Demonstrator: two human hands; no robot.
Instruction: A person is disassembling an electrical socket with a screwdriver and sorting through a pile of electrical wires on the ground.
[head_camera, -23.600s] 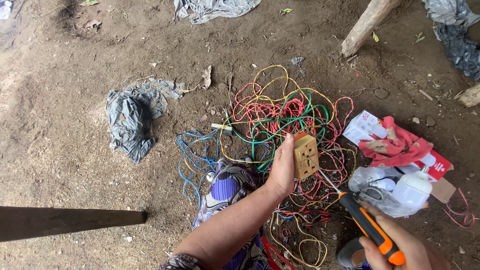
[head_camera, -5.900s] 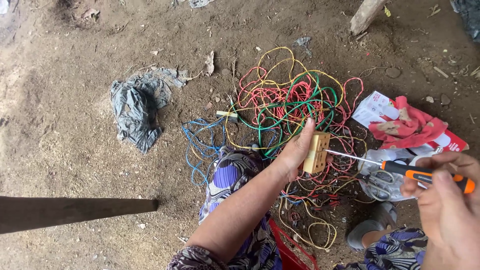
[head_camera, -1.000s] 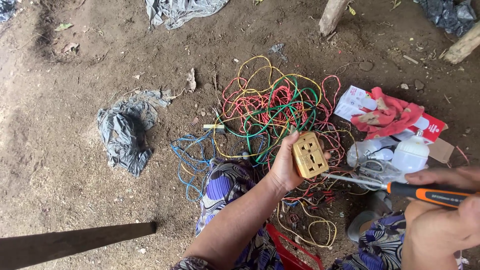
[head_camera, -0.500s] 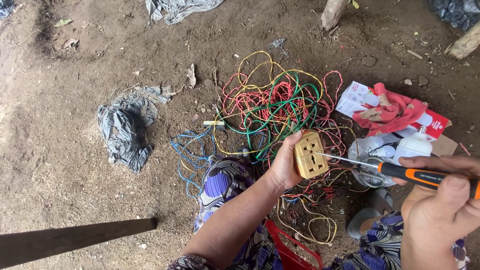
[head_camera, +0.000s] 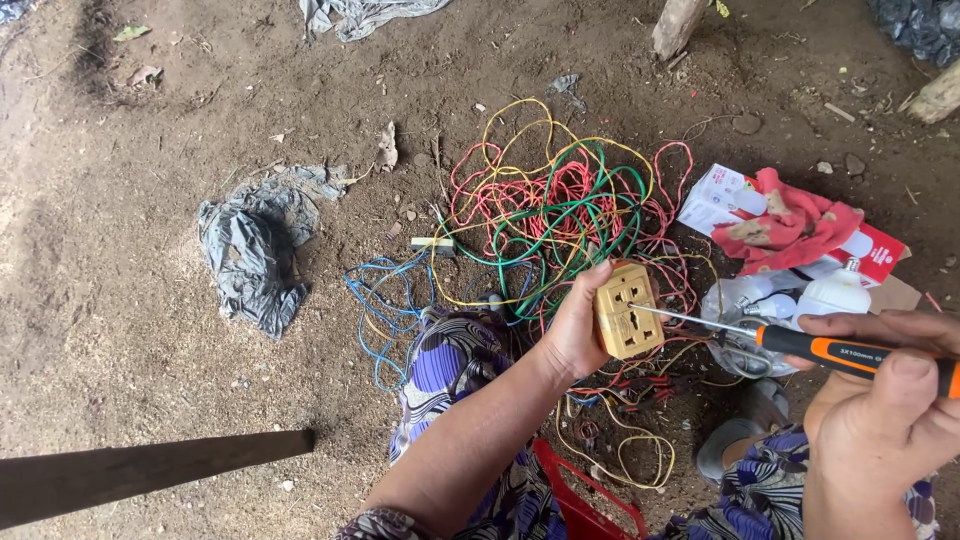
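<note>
My left hand (head_camera: 572, 330) grips a yellow-tan plug socket block (head_camera: 626, 310), its holed face turned up towards me. In my right hand (head_camera: 885, 420) is a screwdriver (head_camera: 800, 340) with an orange and black handle. Its metal tip touches the right side of the socket's face. Both hands hover above a tangle of red, green, yellow and blue wires (head_camera: 545, 215) on the dirt floor.
A crumpled grey plastic bag (head_camera: 255, 250) lies to the left. A red cloth on a white and red box (head_camera: 790, 220) and a white bulb (head_camera: 835, 292) sit at the right. A dark plank (head_camera: 140, 472) juts in at lower left. Sticks lie at the top right.
The screwdriver tip has come up against the socket face. My left hand has tilted the socket slightly, and my right hand has shifted right and lower.
</note>
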